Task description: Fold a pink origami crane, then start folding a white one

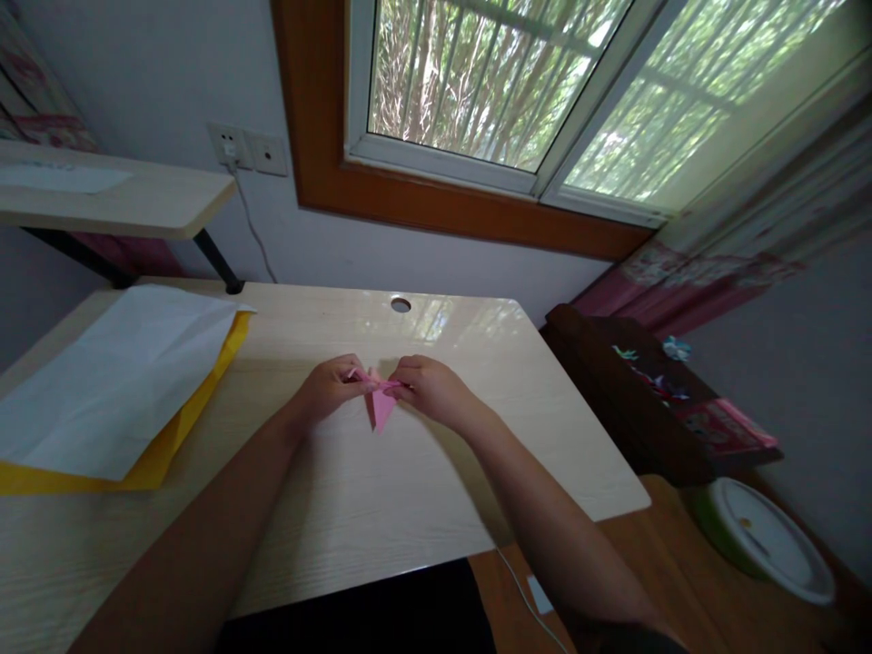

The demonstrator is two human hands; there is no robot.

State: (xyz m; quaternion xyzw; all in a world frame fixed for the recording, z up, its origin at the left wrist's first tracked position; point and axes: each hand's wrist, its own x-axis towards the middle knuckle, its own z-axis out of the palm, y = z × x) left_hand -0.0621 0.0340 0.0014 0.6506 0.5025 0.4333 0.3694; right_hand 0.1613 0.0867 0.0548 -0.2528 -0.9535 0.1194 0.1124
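A small folded pink paper [380, 405] is held just above the light wooden desk [381, 509], its point hanging toward me. My left hand [330, 386] pinches its left upper edge. My right hand [429, 386] pinches the right upper edge. Both sets of fingertips meet at the top of the paper and hide its upper part.
A white sheet [115, 372] lies on a yellow sheet [167, 436] at the desk's left. A raised shelf [136, 195] stands at the back left, with a wall socket [232, 145] behind. To the right are a dark side table [633, 400] and a green-rimmed white lid [769, 536].
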